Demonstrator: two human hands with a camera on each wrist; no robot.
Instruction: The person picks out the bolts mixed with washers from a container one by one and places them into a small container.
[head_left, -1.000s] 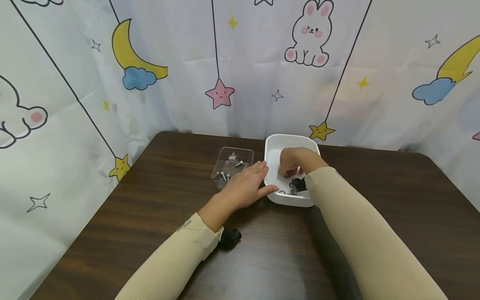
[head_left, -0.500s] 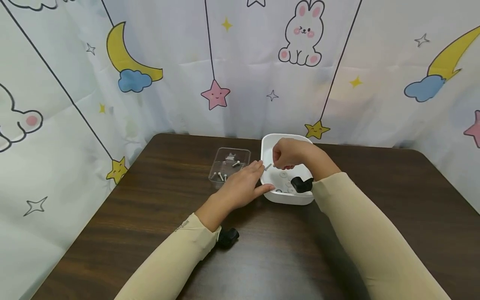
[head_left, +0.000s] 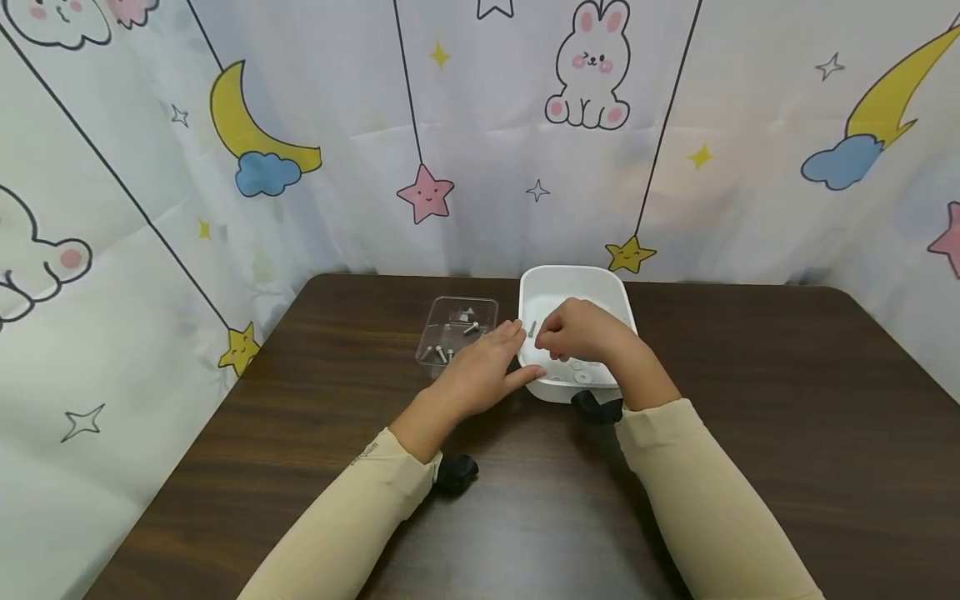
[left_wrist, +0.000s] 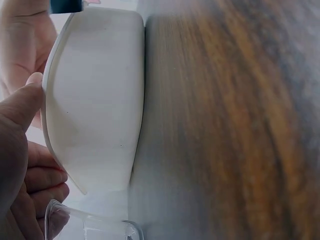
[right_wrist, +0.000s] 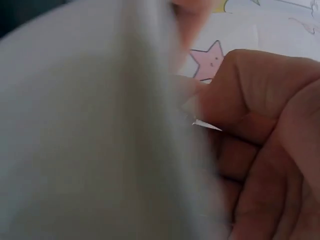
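Note:
My left hand (head_left: 480, 367) lies flat with its fingers along the left side of a white tray (head_left: 555, 392) and its thumb at the near rim. In the left wrist view the thumb (left_wrist: 34, 82) touches that rim. Over the tray hovers my right hand (head_left: 588, 333), fingers curled in, thumb and forefinger close together. A small screw (head_left: 532, 329) is beside its fingertips, at the tray's left. The right wrist view has the tray's blurred edge hiding the fingertips; I cannot tell whether they pinch anything. Several washers (head_left: 582, 377) lie toward the tray's near end.
Left of the tray stands a clear plastic box (head_left: 422, 337) with several screws (head_left: 441, 354) inside, partly behind my left hand. Both containers are on a dark wooden table (head_left: 360, 333) near its far edge. A printed white curtain (head_left: 352, 100) hangs behind.
My right hand moved up and left through the tray, then came back slightly nearer me, its fingertips staying at the left side. The left hand holds its place at the rim.

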